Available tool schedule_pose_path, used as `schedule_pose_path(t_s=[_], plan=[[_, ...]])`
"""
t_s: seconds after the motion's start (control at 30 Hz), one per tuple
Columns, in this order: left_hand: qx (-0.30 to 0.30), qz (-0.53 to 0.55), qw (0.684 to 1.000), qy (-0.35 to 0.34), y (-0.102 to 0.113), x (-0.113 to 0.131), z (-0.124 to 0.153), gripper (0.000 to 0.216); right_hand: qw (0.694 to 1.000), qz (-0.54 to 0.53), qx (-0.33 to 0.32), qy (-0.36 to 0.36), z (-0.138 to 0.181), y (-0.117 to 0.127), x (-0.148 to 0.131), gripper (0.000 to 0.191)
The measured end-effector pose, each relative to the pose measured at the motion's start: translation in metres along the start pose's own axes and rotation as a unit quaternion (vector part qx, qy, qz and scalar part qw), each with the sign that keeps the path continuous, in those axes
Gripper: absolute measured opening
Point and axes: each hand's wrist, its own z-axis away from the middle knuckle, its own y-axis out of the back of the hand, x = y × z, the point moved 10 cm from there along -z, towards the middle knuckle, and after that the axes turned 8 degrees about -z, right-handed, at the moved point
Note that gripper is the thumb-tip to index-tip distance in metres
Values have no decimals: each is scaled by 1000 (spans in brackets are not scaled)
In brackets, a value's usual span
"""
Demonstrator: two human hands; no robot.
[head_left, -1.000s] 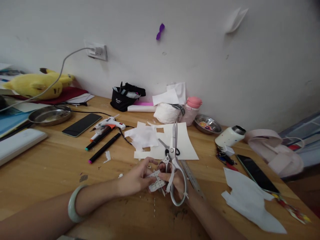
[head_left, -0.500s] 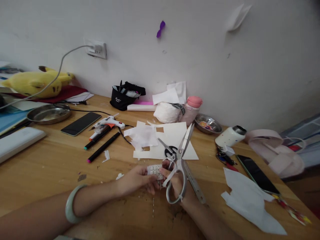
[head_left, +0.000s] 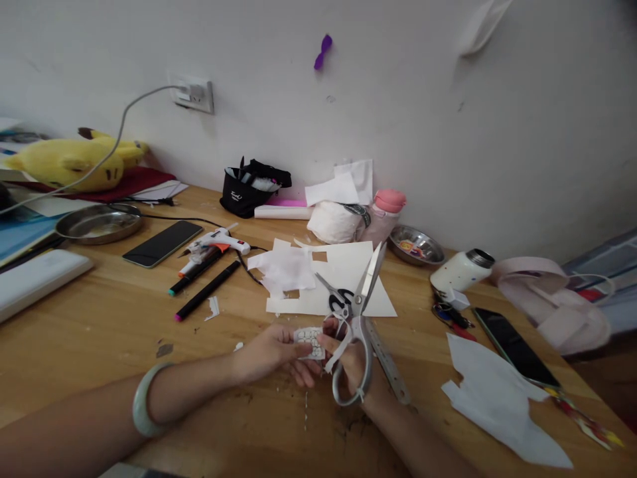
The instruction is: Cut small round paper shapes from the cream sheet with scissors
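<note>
My left hand (head_left: 271,352) pinches a small white piece of paper (head_left: 309,342) with rows of dark-outlined rounded shapes on it. The thumb lies across its face. My right hand (head_left: 348,358) is closed around grey-handled scissors (head_left: 359,325), whose blades point up and away from me. Its thumb also presses on the right edge of the paper. A narrow white strip (head_left: 338,352) hangs near the scissor handles. Beyond the hands, smaller black-handled scissors (head_left: 341,300) lie on a cut cream sheet (head_left: 348,265). A metal ruler (head_left: 388,365) is partly hidden by my right hand.
Left are markers (head_left: 208,290), a glue gun (head_left: 223,239), a phone (head_left: 163,243) and a metal dish (head_left: 99,226). Along the wall stand a black pouch (head_left: 243,192) and a pink bottle (head_left: 385,216). Right are a white bottle (head_left: 460,269), another phone (head_left: 515,345) and torn paper (head_left: 497,398).
My left thumb has shifted over the paper, which now faces me a little more squarely. The right hand keeps its hold on the scissors. The view has shifted slightly.
</note>
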Motion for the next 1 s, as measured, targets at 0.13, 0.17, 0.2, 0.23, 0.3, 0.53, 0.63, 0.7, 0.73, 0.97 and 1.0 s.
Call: schedule_pose_path(t_s=[0.13, 0.17, 0.2, 0.23, 0.3, 0.53, 0.63, 0.7, 0.73, 0.97, 1.0], plan=[[-6, 22, 1000, 2, -1, -2, 0, 33, 999, 1, -20, -33, 1, -3, 6, 33], [-12, 27, 1000, 0, -2, -2, 0, 32, 999, 4, -20, -34, 1, -3, 5, 33], [-18, 30, 999, -1, -4, -2, 1, 32, 999, 8, -17, -27, 1, -2, 3, 33], [-25, 34, 999, -1, -5, -1, 1, 31, 1000, 13, -16, -17, 1, -2, 0, 32], [-33, 41, 999, -1, -7, -1, 1, 31, 1000, 23, -21, -1, 1, -4, -4, 30], [-18, 59, 998, 10, -1, -5, -2, 28, 999, 8, -5, -38, 2, -6, -2, 34], [-15, 65, 998, 12, 0, -6, -2, 27, 999, 25, -17, -25, 2, -6, -4, 33], [-12, 67, 998, 14, 0, -6, -2, 27, 999, 42, -28, -14, 0, -6, -4, 32], [-11, 67, 998, 14, 0, -6, -2, 27, 998, 47, -31, -11, 0, -5, -3, 31], [-20, 69, 997, 11, -1, -7, -3, 27, 998, 52, -33, -6, 0, -5, -2, 31], [-17, 66, 998, 12, 0, -8, -3, 28, 997, 61, -38, 0, 0, -6, -3, 30]])
